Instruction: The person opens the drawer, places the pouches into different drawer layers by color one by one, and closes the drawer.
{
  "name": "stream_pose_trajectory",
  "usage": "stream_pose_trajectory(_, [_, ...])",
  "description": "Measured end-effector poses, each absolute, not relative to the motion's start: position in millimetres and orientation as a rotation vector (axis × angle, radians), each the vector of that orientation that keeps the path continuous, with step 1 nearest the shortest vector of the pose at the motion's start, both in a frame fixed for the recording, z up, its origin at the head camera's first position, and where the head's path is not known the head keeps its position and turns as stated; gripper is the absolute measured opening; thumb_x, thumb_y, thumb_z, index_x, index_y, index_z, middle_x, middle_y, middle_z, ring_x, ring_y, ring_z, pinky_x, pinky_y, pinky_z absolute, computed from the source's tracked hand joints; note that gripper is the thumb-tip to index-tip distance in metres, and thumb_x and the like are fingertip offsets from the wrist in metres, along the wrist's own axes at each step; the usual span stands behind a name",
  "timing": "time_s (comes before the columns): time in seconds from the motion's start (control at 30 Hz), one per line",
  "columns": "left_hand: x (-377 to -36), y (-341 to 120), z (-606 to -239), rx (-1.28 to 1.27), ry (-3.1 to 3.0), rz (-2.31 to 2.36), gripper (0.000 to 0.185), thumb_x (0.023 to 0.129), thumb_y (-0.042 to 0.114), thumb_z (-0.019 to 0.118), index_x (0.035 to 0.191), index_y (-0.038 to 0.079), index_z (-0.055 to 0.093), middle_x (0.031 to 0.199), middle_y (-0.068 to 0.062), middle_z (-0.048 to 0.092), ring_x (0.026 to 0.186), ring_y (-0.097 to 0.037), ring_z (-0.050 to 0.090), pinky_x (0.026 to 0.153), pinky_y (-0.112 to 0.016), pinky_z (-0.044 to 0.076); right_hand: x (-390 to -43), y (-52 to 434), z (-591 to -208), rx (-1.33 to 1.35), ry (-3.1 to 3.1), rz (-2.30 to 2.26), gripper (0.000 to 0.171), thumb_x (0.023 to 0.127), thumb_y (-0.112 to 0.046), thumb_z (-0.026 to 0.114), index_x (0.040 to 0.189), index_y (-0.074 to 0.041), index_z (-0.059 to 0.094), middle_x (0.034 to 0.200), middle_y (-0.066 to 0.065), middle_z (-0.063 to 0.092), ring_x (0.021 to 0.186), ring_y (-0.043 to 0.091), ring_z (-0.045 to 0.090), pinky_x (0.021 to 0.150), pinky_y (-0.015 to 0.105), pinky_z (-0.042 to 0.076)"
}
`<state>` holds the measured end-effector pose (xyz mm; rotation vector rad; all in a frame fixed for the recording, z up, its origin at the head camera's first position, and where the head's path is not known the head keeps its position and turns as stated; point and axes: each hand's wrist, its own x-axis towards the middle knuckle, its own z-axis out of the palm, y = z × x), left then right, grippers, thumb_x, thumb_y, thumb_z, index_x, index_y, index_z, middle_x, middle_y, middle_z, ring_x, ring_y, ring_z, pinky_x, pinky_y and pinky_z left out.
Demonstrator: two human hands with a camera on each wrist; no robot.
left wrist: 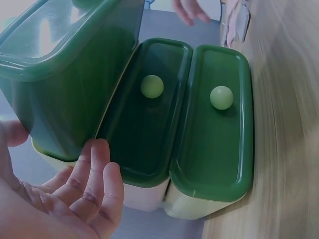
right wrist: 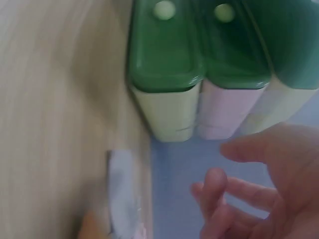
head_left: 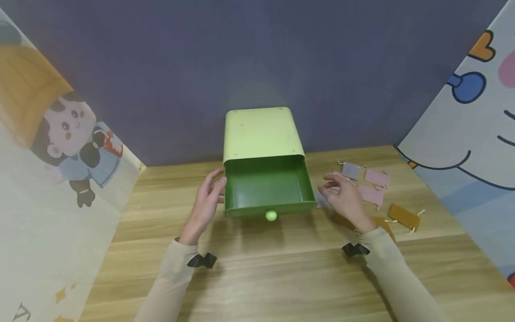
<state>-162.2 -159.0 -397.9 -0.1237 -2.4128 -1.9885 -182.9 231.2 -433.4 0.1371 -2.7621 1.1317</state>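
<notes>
Green drawer box, centre frame, drawer pulled out and empty; left hand, fingers loosely apart, steadies its left side; right hand, fingers spread, holding nothing, hovers over cloth pouches right of centre.

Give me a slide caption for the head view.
Left hand beside open green plastic drawer; right hand over small cloth pouches on wooden table.

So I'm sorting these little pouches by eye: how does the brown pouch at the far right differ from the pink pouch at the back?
The brown pouch is tan-brown and lies nearer the table's front edge; the pink pouch is pale pink and lies further back, beside a grey pouch. Both lie flat on the wooden table, small and rectangular, untouched by either hand.
</notes>
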Motion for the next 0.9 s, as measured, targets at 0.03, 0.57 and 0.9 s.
stream_pose_trajectory(0.03, [-161,-159,-398,-0.125,-2.415,-1.988,0.056,0.113,0.037,0.048,0.162,0.012,0.041,0.139,-0.027,0.065,0.101,-0.021,0.068,0.090,-0.035,0.058,-183,232,-437,0.143,-2.774,1.105,0.040,0.100,-0.021,0.073,0.133,0.000,0.068,0.117,0.023,0.077,0.110,0.045,0.073,0.096,0.061,0.056])
stream_pose_trajectory(0.57, [-160,-156,-405,-0.125,-2.402,-2.000,0.052,0.113,0.034,0.047,0.160,0.011,0.043,0.132,-0.028,0.068,0.095,-0.016,0.068,0.089,-0.040,0.060,-190,241,-467,-0.016,-3.145,0.990,0.055,0.100,-0.033,0.070,0.142,0.003,0.064,0.128,0.026,0.072,0.115,0.042,0.070,0.095,0.055,0.058])
stream_pose_trajectory(0.9, [-163,-158,-402,-0.140,-2.391,-1.997,0.053,0.113,0.034,0.047,0.161,0.010,0.043,0.132,-0.028,0.068,0.093,-0.013,0.068,0.089,-0.041,0.060,-202,242,-468,-0.015,-3.183,0.940,0.055,0.097,-0.030,0.075,0.140,0.003,0.066,0.119,0.019,0.073,0.104,0.031,0.067,0.089,0.048,0.058])
